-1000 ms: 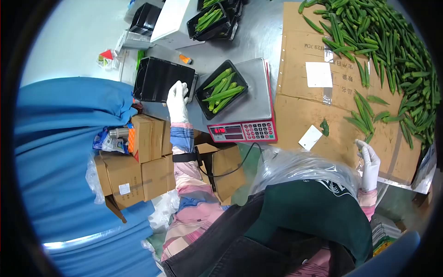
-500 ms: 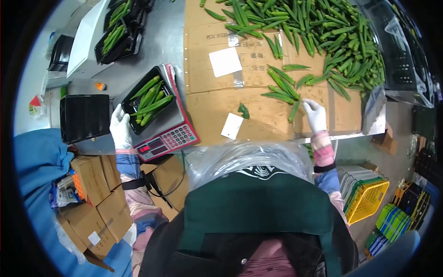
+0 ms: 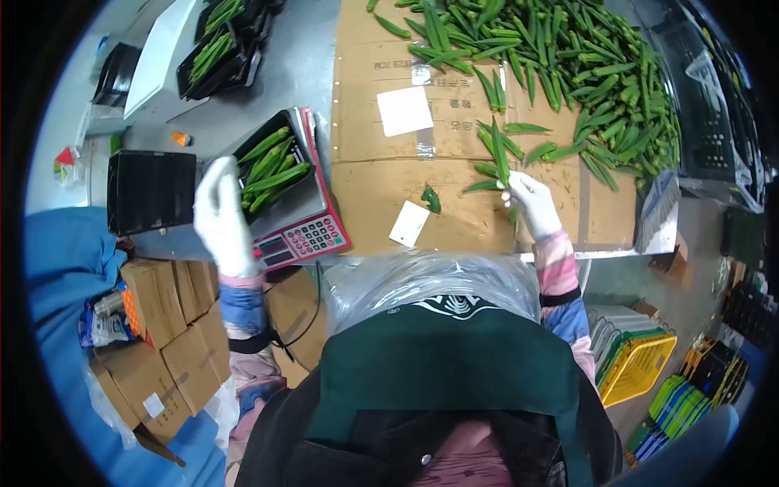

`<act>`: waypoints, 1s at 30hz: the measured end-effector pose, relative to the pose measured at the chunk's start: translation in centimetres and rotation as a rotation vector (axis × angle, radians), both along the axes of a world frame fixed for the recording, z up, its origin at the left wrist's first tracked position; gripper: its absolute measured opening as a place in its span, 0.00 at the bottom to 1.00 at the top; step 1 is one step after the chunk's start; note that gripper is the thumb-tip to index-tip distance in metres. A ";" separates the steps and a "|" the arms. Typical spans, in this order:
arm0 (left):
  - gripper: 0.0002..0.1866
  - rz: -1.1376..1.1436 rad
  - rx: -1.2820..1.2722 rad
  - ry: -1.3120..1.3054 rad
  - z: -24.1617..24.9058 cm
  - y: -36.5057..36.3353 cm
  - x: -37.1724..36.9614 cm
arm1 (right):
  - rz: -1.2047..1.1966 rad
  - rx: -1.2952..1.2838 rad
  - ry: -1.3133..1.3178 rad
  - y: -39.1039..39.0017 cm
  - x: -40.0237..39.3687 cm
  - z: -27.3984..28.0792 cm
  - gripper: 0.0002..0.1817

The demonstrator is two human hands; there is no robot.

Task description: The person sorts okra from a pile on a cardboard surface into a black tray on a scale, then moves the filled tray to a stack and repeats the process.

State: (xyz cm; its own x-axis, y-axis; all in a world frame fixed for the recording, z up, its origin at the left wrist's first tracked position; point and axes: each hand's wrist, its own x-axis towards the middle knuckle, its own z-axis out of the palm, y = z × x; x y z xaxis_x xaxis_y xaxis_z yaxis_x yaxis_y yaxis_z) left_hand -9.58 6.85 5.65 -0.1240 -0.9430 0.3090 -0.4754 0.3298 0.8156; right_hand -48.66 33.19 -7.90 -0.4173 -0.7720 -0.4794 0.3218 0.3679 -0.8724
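Observation:
My right hand [image 3: 532, 206], in a white glove, pinches a green okra pod [image 3: 500, 152] by its stem end and holds it upright over the cardboard sheet [image 3: 381, 183]. A few loose okra pods lie just beneath it. My left hand [image 3: 222, 217], also gloved, is open with its fingers stretched out. It overlaps the left edge of a black tray [image 3: 238, 148] in view; whether it touches the tray cannot be told. Several okra pods [image 3: 272, 170] lie in that tray, which rests on a red-framed scale [image 3: 305, 237] with a keypad.
A large okra heap [image 3: 600, 81] covers the far right of the cardboard. Stacked black trays [image 3: 154, 191] stand left of the scale, and filled trays [image 3: 219, 61] sit at the far left. A white card [image 3: 409, 223] lies near the front edge. A yellow crate [image 3: 641, 369] is below right.
My right hand has moved slightly left and taken hold of an okra pod from the small group. My left hand has risen towards the camera beside the tray, its fingers now straighter.

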 end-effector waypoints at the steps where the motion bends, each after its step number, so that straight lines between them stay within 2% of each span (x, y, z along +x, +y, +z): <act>1: 0.13 -0.033 0.010 -0.081 0.7 1.7 -2.3 | 0.042 -0.058 -0.052 -0.3 0.9 0.8 0.18; 3: 0.13 -0.216 0.244 0.063 0.8 4.8 -5.8 | 0.101 -0.164 -0.184 -0.9 2.9 2.1 0.19; 7: 0.13 -0.614 0.500 0.085 -2.6 8.9 -9.8 | 0.149 -0.303 -0.488 -1.8 5.9 3.7 0.21; 9: 0.16 -0.639 0.869 0.354 -3.3 11.4 -11.7 | 0.184 -0.318 -0.550 -2.0 6.9 4.6 0.21; 11: 0.17 -0.720 0.779 0.266 -3.1 12.4 -13.2 | 0.224 -0.245 -0.480 -1.9 7.6 5.5 0.19; 13: 0.18 -0.774 1.083 0.537 -2.9 12.6 -13.9 | 0.318 -0.165 -0.333 -2.1 8.1 5.2 0.18; 16: 0.16 -0.647 0.954 0.476 -2.7 11.5 -13.3 | 0.353 -0.063 -0.151 -2.9 9.0 6.7 0.17; 17: 0.16 -0.575 0.697 0.290 -2.7 10.5 -12.2 | 0.376 -0.031 -0.080 -3.0 8.9 6.5 0.17; 19: 0.15 -0.434 0.204 -0.070 -3.4 7.6 -10.3 | 0.302 -0.026 -0.117 -2.8 8.9 5.3 0.17; 20: 0.15 -0.336 0.012 -0.145 -3.3 5.8 -8.6 | 0.259 -0.015 -0.127 -2.5 8.8 4.8 0.17; 22: 0.14 -0.157 -0.157 -0.338 -3.0 2.4 -5.1 | 0.184 -0.029 -0.166 -2.4 8.3 4.2 0.17; 24: 0.16 -0.036 -0.233 -0.571 -3.1 0.0 -1.0 | 0.113 -0.033 -0.212 -2.2 7.7 3.2 0.17; 25: 0.18 -0.082 -0.264 -0.607 -3.9 -1.4 1.5 | 0.103 -0.035 -0.213 -2.2 7.5 3.0 0.17; 30: 0.17 0.136 -0.217 -0.540 -3.1 -3.2 8.1 | 0.071 -0.008 -0.231 -2.1 7.3 2.4 0.16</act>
State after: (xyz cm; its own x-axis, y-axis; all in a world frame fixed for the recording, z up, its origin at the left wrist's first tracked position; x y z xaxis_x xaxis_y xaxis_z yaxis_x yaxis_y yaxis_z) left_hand -1.47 3.61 2.53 -0.1996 -0.8836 0.4236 -0.8536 0.3691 0.3677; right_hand -41.33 31.06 -5.50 -0.2421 -0.7995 -0.5497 0.4868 0.3900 -0.7816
